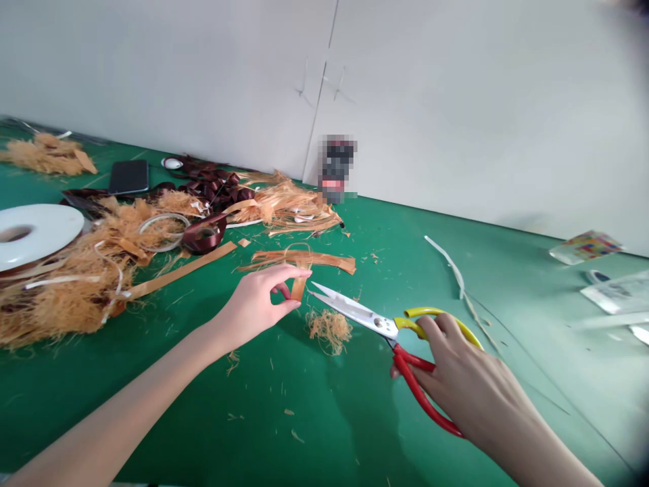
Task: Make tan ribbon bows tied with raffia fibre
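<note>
Between the thumb and fingers of my left hand (pixel 261 297) is a short piece of tan ribbon (pixel 298 289), frayed into loose threads at its upper end. My right hand (pixel 464 375) grips a pair of scissors (pixel 359 312) with one yellow and one red handle. Their blades are slightly parted and point left, with the tips just right of the ribbon piece. Below the blades lies a small tangle of tan threads (pixel 329 331) on the green table. A bundle of tan strips (pixel 309 260) lies just behind my left hand.
Heaps of frayed tan fibre (pixel 65 291), a white spool (pixel 40 230), dark brown ribbon (pixel 213 189) and a black phone (pixel 129 177) crowd the left side. A white strip (pixel 446 264) and clear plastic packets (pixel 585 247) lie at right. A pale wall (pixel 456 101) stands behind.
</note>
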{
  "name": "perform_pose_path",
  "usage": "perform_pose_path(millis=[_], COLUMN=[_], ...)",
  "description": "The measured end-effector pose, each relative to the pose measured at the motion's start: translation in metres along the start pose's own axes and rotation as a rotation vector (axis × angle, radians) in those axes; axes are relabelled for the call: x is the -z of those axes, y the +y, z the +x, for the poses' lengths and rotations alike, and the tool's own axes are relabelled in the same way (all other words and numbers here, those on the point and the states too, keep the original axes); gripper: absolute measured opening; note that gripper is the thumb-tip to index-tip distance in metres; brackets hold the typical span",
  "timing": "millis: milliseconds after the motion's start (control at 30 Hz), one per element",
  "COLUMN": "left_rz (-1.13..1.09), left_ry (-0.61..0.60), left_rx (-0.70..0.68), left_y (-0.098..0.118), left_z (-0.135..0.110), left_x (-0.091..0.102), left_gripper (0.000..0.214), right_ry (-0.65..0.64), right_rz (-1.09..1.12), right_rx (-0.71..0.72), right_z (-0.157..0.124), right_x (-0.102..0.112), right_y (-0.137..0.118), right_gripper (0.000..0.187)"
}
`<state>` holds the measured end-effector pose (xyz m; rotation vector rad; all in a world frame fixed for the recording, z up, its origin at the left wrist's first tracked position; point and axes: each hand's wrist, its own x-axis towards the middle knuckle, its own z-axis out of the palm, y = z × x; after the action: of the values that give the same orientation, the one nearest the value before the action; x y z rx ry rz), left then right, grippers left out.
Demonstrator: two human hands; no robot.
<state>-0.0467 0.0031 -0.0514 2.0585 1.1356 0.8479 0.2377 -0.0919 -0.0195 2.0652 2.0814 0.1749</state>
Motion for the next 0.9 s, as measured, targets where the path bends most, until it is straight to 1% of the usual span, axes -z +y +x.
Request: perform_pose_path(millis=[167,367,533,633,700,800,900], left_rz=[-0.024,-0.033,-0.031,-0.043,-0.044,-0.078,-0.210], left_ry=[-0.003,-0.007,-0.025,-0.035,-0.034,-0.023,-0.051], left_rx=[-0.023,-0.018,-0.014,0.002,0.022,0.084,0.190], left_y=[0.002,0.002,0.002,0.003,0.005,0.010,0.010], left_z=[-0.001,-0.002,-0.003,-0.003,-0.002,0.000,-0.001], left_x=[0.002,0.002,0.003,0.003,0.005,0.009,0.014], left_gripper=[0.042,0.041,0.040,0.040,0.040,0.040,0.043], right_ry=[-0.116,-0.180,-0.217,-0.269,-0.294,-0.293,-0.287], right_rz=[-0.006,-0.003,-0.010,-0.040,-0.044,0.005,0.171], right_rx=[0.026,0.021,0.053,0.021,-0.009,-0.042,-0.060], right_z=[0.007,0.007,0.006,0.007,0.008,0.011,0.012], right_x=[0.004,0.008,0.008,0.009,0.008,0.002,-0.001], right_y=[-0.004,-0.006,-0.006,-0.005,-0.003,0.004,0.010], right_gripper=[0.038,0.030,0.028,0.021,0.016,0.016,0.023])
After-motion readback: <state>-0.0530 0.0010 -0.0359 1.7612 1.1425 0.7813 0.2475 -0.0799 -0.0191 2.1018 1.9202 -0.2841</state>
